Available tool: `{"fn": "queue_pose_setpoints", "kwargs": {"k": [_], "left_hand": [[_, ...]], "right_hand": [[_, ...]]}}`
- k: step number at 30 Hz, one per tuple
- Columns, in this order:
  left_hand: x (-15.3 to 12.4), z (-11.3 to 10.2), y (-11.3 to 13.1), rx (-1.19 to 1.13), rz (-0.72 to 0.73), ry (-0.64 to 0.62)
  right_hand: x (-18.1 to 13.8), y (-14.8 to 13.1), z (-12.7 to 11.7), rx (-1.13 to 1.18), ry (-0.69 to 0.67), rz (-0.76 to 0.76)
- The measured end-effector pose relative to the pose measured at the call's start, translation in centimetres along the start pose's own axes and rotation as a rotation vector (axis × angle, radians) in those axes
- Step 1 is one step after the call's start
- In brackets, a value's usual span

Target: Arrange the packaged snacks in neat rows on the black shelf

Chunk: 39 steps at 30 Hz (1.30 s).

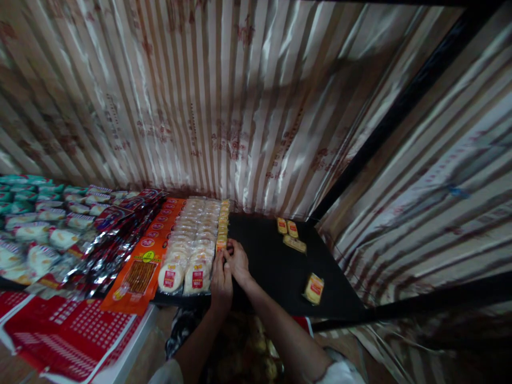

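My left hand (221,280) and my right hand (237,261) meet at the near end of a narrow row of small yellow snack packets (224,216). Between their fingertips is one small yellow snack packet (221,244) with an orange-red label, partly covered by the fingers. My right hand's fingers are bent around its right side, while my left hand's fingers, held together, press at its near edge. Just left of my hands lie two rows of clear-wrapped round crackers (197,274) with red labels, overlapping one another.
Several loose yellow packets (293,229) lie on the black shelf (262,256), one packet (314,288) nearer its front edge. Orange snack bags (138,272), dark shiny packets (120,234) and white-green packets (52,213) fill the left. A red crate (72,330) stands below; striped sheeting (224,106) hangs behind.
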State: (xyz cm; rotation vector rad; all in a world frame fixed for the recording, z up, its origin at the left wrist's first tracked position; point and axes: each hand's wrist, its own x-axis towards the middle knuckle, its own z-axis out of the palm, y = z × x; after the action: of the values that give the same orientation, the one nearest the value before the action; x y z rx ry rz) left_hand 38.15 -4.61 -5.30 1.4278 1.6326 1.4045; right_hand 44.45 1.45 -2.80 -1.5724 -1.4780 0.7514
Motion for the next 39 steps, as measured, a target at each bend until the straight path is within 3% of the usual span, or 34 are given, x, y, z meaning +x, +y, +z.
{"fn": "queue_pose_setpoints", "kwargs": {"k": [11,16,20,25,28,31,34,39], "left_hand": [[0.1,0.2,-0.5,0.019,-0.01,-0.011],[-0.2,0.2,-1.1,0.023,0.037,0.03],[-0.4,-0.1,-1.1,0.002,0.052,0.042],[-1.3,-0.3,-0.3,0.039,0.079,0.028],[-2.5,-0.1,0.5,0.067,0.059,0.01],[-4.0,0.3,1.6,0.072,0.007,-0.049],[-5.5,0.7,2.9,0.036,-0.029,-0.182],[-7.4,1.2,5.0,0.017,-0.102,-0.336]], "right_hand": [[-0.2,0.2,0.5,-0.013,-0.005,0.053],[-1.0,0.4,-0.7,0.015,-0.027,0.03],[-2.3,1.4,-4.6,-0.05,0.032,-0.044],[-4.7,4.0,-13.3,-0.383,0.231,-0.157],[-6.4,6.0,-17.9,-0.644,0.375,-0.066],[-8.0,7.8,-20.2,-0.779,0.379,0.118],[-9.3,8.5,-19.6,-0.715,0.303,0.201],[-11.3,7.1,-14.6,-0.341,0.245,0.099]]}}
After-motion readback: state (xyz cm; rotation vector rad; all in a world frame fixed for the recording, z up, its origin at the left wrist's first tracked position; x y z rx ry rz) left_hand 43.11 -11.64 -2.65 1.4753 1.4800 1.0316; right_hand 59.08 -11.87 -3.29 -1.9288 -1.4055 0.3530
